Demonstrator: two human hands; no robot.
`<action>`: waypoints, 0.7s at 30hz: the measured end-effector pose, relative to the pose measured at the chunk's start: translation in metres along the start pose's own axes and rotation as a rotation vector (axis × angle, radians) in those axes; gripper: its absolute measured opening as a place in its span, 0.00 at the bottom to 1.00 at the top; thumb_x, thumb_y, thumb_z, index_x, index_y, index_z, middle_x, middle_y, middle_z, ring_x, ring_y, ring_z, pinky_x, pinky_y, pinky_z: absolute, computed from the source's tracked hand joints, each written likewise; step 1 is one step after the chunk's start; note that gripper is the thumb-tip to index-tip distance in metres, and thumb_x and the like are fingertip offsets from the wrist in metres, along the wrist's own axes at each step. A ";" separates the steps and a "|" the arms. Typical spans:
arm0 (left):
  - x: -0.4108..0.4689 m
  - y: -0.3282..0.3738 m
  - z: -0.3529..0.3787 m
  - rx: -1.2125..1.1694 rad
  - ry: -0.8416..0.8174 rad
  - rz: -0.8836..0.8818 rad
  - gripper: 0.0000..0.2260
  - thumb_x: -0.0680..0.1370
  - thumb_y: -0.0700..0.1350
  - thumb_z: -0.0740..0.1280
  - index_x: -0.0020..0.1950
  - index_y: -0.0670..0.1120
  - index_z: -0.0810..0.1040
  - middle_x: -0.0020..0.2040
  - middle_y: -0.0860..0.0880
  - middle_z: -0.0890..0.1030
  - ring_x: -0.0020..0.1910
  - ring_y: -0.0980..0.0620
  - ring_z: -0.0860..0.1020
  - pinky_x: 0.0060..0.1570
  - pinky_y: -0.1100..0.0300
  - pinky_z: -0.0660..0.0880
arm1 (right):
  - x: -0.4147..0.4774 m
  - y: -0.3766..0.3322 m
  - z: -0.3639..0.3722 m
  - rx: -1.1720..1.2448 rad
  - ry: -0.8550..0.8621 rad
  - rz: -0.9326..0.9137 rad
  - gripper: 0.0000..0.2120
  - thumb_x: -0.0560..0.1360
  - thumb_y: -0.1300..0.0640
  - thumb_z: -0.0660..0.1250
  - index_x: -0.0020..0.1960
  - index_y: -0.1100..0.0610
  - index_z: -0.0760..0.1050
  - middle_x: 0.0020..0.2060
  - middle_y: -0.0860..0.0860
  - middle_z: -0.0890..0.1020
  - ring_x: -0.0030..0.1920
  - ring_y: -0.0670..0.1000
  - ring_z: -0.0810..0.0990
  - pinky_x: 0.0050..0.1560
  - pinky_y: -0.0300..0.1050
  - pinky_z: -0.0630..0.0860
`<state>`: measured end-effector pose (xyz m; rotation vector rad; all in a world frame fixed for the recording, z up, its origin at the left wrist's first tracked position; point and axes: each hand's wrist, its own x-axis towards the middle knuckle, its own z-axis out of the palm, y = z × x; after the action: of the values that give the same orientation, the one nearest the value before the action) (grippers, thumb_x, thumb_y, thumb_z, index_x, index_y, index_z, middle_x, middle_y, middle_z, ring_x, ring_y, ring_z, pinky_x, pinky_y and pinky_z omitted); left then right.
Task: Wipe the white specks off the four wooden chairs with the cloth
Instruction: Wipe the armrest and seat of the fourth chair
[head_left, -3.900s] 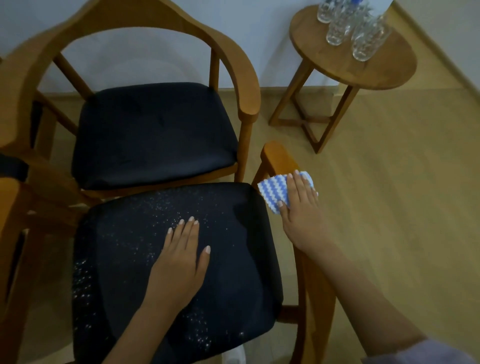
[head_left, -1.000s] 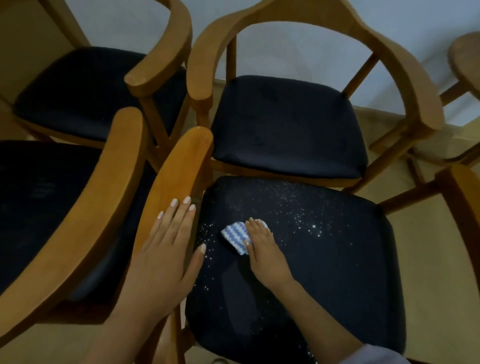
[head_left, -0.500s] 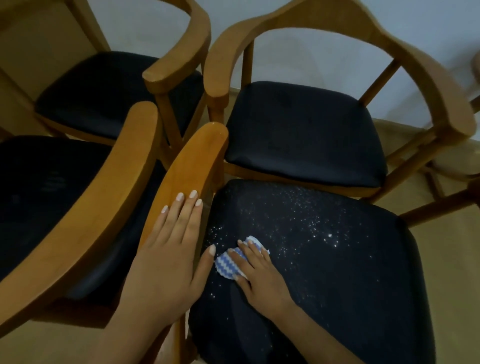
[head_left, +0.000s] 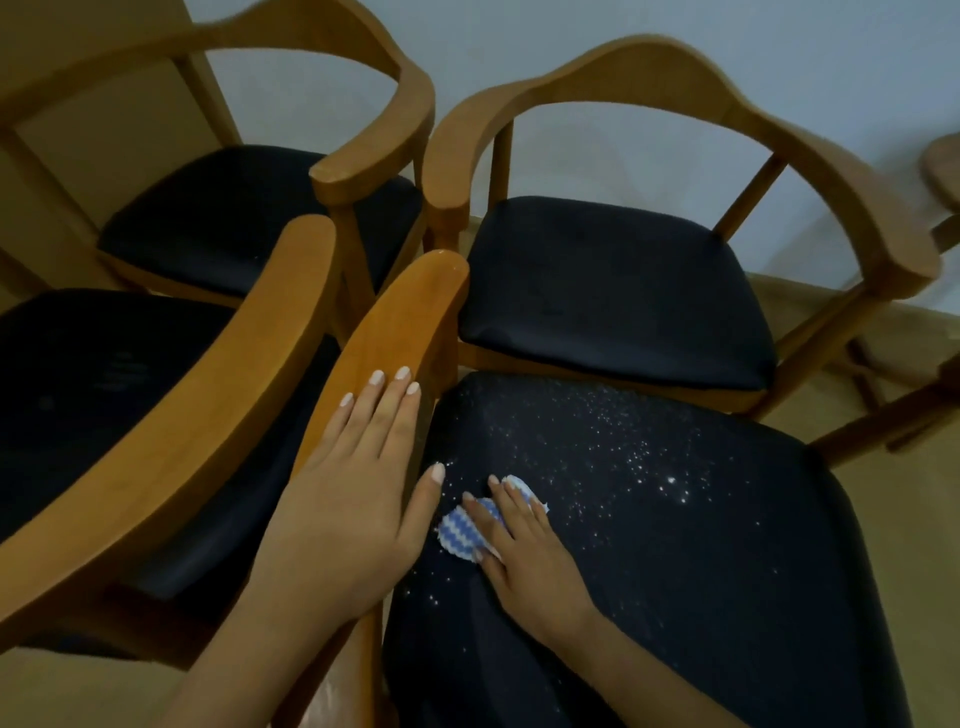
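Observation:
Several wooden armchairs with black seat pads stand close together. The near right chair's seat (head_left: 675, 545) carries scattered white specks (head_left: 639, 457), densest across its middle and left side. My right hand (head_left: 524, 551) presses a blue-and-white zigzag cloth (head_left: 462, 535) flat on the left part of that seat, fingers straight on top of it. My left hand (head_left: 353, 499) rests flat on this chair's left armrest (head_left: 395, 322), thumb reaching over the seat edge. The far right seat (head_left: 613, 291), far left seat (head_left: 249, 218) and near left seat (head_left: 93, 395) look dark, with no specks I can make out.
The near left chair's armrest (head_left: 208, 415) runs alongside my left hand. Curved backrests (head_left: 675, 78) of the far chairs rise against a pale wall. A wooden side table edge (head_left: 943, 171) shows at the far right. Light wooden floor (head_left: 914, 519) lies to the right.
My right hand moved with the cloth from the chair's right armrest onto the speckled seat and slid toward me along its left side. My left hand went from the seat to the left armrest.

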<state>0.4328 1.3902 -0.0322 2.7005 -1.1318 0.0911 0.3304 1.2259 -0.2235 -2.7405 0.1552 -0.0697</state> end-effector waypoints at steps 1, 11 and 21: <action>0.000 0.000 0.001 -0.001 0.013 0.013 0.28 0.80 0.57 0.51 0.75 0.42 0.59 0.75 0.47 0.57 0.75 0.51 0.53 0.71 0.65 0.37 | -0.003 -0.001 0.001 0.014 0.000 -0.010 0.26 0.81 0.45 0.50 0.77 0.41 0.48 0.78 0.50 0.51 0.78 0.51 0.46 0.75 0.51 0.43; -0.001 -0.002 0.006 0.064 0.085 0.033 0.26 0.80 0.54 0.51 0.74 0.41 0.61 0.74 0.45 0.61 0.74 0.50 0.56 0.70 0.62 0.41 | 0.004 0.014 0.002 0.003 0.025 -0.130 0.22 0.83 0.45 0.47 0.75 0.45 0.59 0.75 0.51 0.62 0.76 0.52 0.56 0.74 0.54 0.49; 0.001 -0.005 0.012 0.142 0.096 0.036 0.25 0.79 0.53 0.53 0.70 0.39 0.68 0.70 0.44 0.69 0.71 0.47 0.65 0.68 0.57 0.51 | 0.047 0.019 -0.007 0.087 0.027 -0.040 0.24 0.80 0.44 0.50 0.75 0.44 0.59 0.76 0.50 0.59 0.76 0.45 0.48 0.76 0.47 0.51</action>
<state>0.4369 1.3903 -0.0442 2.7641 -1.1878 0.3153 0.3747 1.2002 -0.2230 -2.6571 0.1028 -0.1211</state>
